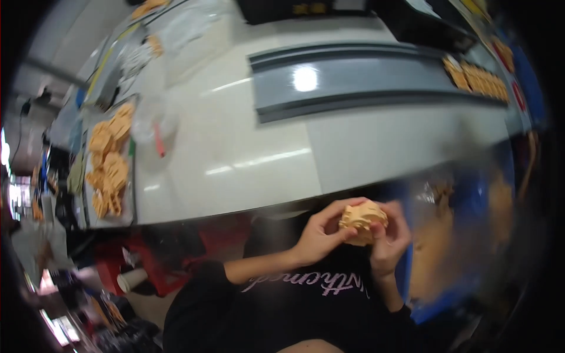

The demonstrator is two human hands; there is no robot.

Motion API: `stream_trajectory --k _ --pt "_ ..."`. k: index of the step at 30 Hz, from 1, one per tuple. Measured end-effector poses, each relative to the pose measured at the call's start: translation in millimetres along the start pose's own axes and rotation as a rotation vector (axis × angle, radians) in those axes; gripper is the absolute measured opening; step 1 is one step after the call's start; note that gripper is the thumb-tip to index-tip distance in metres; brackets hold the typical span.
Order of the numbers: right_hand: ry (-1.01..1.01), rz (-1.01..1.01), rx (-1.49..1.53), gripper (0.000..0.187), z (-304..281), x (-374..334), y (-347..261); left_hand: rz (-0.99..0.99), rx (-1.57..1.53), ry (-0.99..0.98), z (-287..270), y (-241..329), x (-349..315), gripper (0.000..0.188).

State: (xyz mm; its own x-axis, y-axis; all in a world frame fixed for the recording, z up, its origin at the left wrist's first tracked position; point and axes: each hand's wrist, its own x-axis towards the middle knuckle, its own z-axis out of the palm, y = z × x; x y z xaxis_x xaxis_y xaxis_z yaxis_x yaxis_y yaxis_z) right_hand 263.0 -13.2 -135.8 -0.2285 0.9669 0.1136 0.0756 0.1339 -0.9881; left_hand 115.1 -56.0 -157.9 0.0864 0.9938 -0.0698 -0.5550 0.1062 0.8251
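Both my hands hold one orange moulded plastic part in front of my body, just short of the table's near edge. My left hand grips it from the left, thumb along its lower side. From the right, my right hand closes round it, thumb pressed on the near face; these fingers are slightly blurred. The part is chunky, with notches and ridges on its rim. Its underside is hidden by my fingers.
A grey channel-shaped tray lies across the white table, with a row of orange parts at its right end. More orange parts fill a tray at left. Near it lies a red-handled tool. Blue-lined boxes stand at right.
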Motion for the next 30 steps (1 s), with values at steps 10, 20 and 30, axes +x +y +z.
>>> stream_trajectory --k 10,20,30 --pt "0.047 -0.114 0.085 0.023 2 3 7 0.139 0.123 0.123 -4 -23 2 0.042" --pt "-0.032 -0.182 0.023 0.032 -13 10 6 0.139 0.034 0.122 -9 -18 6 0.057" --pt "0.038 -0.071 0.194 0.029 -9 10 11 0.13 -0.008 0.153 -15 -29 14 0.067"
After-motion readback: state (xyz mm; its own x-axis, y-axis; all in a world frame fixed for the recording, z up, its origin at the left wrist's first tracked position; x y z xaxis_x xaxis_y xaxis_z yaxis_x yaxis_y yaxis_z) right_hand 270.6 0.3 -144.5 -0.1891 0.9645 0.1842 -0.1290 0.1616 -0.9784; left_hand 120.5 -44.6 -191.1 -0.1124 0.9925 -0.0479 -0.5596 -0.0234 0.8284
